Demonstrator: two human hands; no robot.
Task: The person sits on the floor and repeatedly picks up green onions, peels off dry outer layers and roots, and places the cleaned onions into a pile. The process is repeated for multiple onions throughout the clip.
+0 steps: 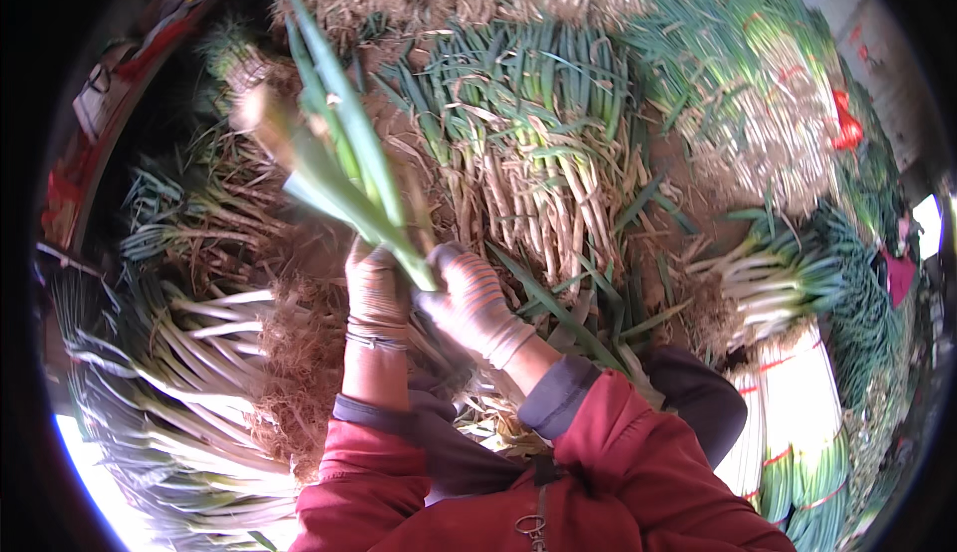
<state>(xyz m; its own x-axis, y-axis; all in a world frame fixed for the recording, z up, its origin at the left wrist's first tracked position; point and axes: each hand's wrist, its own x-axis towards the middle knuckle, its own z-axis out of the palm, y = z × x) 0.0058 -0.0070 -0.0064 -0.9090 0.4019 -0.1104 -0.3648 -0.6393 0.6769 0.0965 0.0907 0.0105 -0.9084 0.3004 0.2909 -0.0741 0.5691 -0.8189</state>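
Both my hands wear striped work gloves and meet in front of my lap. My left hand (377, 279) closes around a green onion stalk, partly hidden behind the leaves. Its broad green leaves (351, 133) reach up and to the left, blurred in places. Touching it from the other side, my right hand (469, 301) pinches the pale lower end of a wide leaf (407, 256) between thumb and fingers. The fingers hide where this leaf joins the stalk. Under my wrists lie dry peeled husks (497, 421).
Untrimmed green onions (523, 185) lie ahead. White-stemmed ones (202, 395) with tangled roots (291, 365) are piled at my left. At right are a smaller heap (770, 275) and red-tied bundles (796, 402). More bundles (777, 103) lie far right, beside a wall (871, 43).
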